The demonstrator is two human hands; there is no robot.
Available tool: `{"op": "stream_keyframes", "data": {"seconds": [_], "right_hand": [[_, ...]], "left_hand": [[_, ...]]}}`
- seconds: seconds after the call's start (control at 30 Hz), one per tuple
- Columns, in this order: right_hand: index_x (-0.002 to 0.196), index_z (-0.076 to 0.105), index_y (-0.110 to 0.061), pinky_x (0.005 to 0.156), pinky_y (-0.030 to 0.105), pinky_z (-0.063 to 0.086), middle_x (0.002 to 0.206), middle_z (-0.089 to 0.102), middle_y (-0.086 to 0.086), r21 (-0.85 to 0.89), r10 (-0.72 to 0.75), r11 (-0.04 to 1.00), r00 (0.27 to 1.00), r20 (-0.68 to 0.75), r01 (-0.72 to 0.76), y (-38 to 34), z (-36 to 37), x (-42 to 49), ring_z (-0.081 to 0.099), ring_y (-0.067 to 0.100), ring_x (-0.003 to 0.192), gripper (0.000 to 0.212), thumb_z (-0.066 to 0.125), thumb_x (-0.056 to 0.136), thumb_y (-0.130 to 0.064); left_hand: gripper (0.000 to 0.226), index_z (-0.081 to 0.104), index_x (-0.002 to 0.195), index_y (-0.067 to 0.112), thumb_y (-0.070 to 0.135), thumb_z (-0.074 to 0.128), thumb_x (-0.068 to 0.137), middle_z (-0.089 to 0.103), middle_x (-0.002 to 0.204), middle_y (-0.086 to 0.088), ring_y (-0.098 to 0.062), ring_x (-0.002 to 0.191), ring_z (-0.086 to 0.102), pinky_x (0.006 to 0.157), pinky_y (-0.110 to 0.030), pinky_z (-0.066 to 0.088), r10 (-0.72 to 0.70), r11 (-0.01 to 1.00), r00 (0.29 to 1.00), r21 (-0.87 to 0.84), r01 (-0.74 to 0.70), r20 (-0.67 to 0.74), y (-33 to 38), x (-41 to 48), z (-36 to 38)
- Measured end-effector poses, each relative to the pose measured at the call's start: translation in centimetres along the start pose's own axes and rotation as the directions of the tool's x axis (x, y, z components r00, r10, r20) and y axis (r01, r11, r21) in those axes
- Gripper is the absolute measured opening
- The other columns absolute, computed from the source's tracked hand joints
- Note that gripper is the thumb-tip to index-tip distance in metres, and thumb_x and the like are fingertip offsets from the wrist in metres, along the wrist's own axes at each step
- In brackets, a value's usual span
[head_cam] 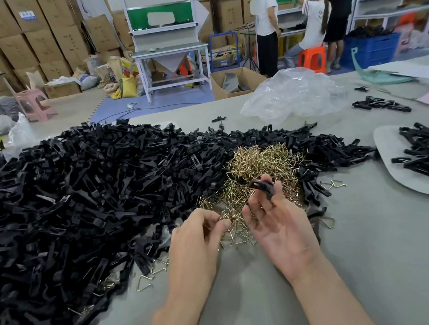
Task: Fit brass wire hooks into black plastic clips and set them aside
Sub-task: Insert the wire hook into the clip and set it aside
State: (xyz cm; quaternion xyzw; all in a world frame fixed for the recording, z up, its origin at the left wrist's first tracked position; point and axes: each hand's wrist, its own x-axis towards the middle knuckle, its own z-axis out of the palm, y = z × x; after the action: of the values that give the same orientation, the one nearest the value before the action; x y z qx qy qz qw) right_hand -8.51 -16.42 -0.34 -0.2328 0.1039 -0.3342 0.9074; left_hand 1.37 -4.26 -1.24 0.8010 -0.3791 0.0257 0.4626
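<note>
**Clip in the right, hook due from the left**

My right grip (pixel 277 222), palm up, pinches one black clip (pixel 262 187) at the fingertips. Its long axis slants up-left above the pile of brass hooks (pixel 259 165) on the desk (pixel 352 240). My left grip (pixel 197 232) sits just left, fingers curled into the hooks; I cannot tell if one is caught. It is the nearer one for picking a hook.

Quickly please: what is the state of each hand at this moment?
Left hand: fingers curled into the brass hooks; cannot tell whether it pinches one.
Right hand: palm up, holds a black clip at its fingertips.
</note>
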Motion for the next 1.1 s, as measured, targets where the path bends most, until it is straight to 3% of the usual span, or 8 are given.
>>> {"op": "stream_keyframes", "data": {"seconds": [0.1,0.27,0.43,0.5,0.6,0.83,0.93,1.1], "right_hand": [[0.101,0.079,-0.018,0.092,0.04,0.058,0.098,0.072,0.005,-0.093,0.01,0.996,1.0,-0.016,-0.011,0.2,0.3,0.3,0.072,0.019,0.092,0.024,0.066,0.086,-0.031],[0.098,0.08,-0.024,0.101,0.04,0.049,0.101,0.073,0.003,-0.273,0.076,0.96,0.997,0.027,-0.066,0.9,1.2,0.6,0.07,0.017,0.097,0.021,0.064,0.087,-0.031],[0.099,0.08,-0.024,0.094,0.033,0.047,0.099,0.074,0.002,-0.448,0.102,0.891,0.994,0.034,-0.076,1.4,1.6,0.5,0.067,0.013,0.09,0.023,0.065,0.085,-0.033],[0.101,0.08,-0.022,0.095,0.034,0.047,0.103,0.074,0.004,-0.46,0.1,0.885,0.994,0.039,-0.07,1.5,1.7,0.5,0.068,0.013,0.092,0.024,0.066,0.085,-0.032],[0.1,0.08,-0.023,0.097,0.037,0.05,0.1,0.074,0.002,-0.443,0.095,0.895,0.993,0.068,-0.055,1.4,1.8,0.4,0.069,0.014,0.093,0.022,0.066,0.085,-0.032],[0.106,0.077,-0.016,0.088,0.039,0.059,0.096,0.072,0.007,-0.332,0.056,0.943,0.996,0.075,-0.028,1.1,1.8,0.5,0.069,0.018,0.085,0.023,0.064,0.09,-0.023],[0.105,0.078,-0.015,0.081,0.036,0.061,0.098,0.073,0.009,-0.246,0.047,0.969,0.998,0.051,-0.034,0.8,1.6,0.5,0.071,0.02,0.087,0.022,0.063,0.09,-0.021],[0.101,0.08,-0.018,0.078,0.034,0.061,0.105,0.075,0.009,-0.165,0.012,0.986,1.0,0.006,-0.011,0.3,1.5,0.7,0.073,0.022,0.097,0.022,0.059,0.093,-0.02]], "left_hand": [[0.006,0.068,0.097,0.035,0.037,0.066,0.092,0.062,0.089,0.02,-0.003,0.082,0.06,0.078,-0.028,0.047,0.017,0.998,1.0,-0.064,-0.018,-0.013,0.0,-0.1,-0.2],[0.026,0.066,0.123,0.022,0.016,0.057,0.1,0.06,0.103,0.014,-0.001,0.092,0.059,0.08,-0.013,0.043,0.057,0.997,0.998,-0.058,-0.059,-0.031,0.0,0.2,-0.1],[0.02,0.07,0.11,0.024,0.013,0.061,0.097,0.067,0.09,0.021,0.009,0.087,0.059,0.074,-0.002,0.039,-0.043,0.989,0.994,-0.148,0.027,-0.105,-0.1,0.5,-0.2],[0.021,0.07,0.104,0.034,0.016,0.061,0.096,0.069,0.078,0.02,0.006,0.076,0.061,0.067,-0.005,0.042,-0.11,0.971,0.987,-0.226,0.082,-0.116,-0.2,0.6,-0.3],[0.019,0.068,0.095,0.041,0.023,0.061,0.096,0.069,0.08,0.021,0.0,0.064,0.059,0.057,-0.01,0.042,-0.163,0.939,0.982,-0.32,0.123,-0.1,-0.1,0.7,-0.2],[0.011,0.069,0.098,0.035,0.028,0.061,0.096,0.06,0.093,0.013,-0.005,0.083,0.058,0.071,-0.01,0.042,-0.091,0.954,0.976,-0.3,0.028,-0.198,0.8,0.7,-0.8],[0.011,0.074,0.093,0.031,0.024,0.066,0.094,0.064,0.078,0.007,0.001,0.069,0.056,0.064,-0.008,0.042,-0.195,0.854,0.974,-0.509,0.108,-0.12,1.4,0.6,-1.0],[0.014,0.074,0.084,0.015,0.011,0.065,0.093,0.065,0.069,0.0,-0.01,0.062,0.059,0.061,-0.022,0.049,-0.33,0.543,0.933,-0.78,0.311,0.142,2.5,0.2,-0.5]]}}
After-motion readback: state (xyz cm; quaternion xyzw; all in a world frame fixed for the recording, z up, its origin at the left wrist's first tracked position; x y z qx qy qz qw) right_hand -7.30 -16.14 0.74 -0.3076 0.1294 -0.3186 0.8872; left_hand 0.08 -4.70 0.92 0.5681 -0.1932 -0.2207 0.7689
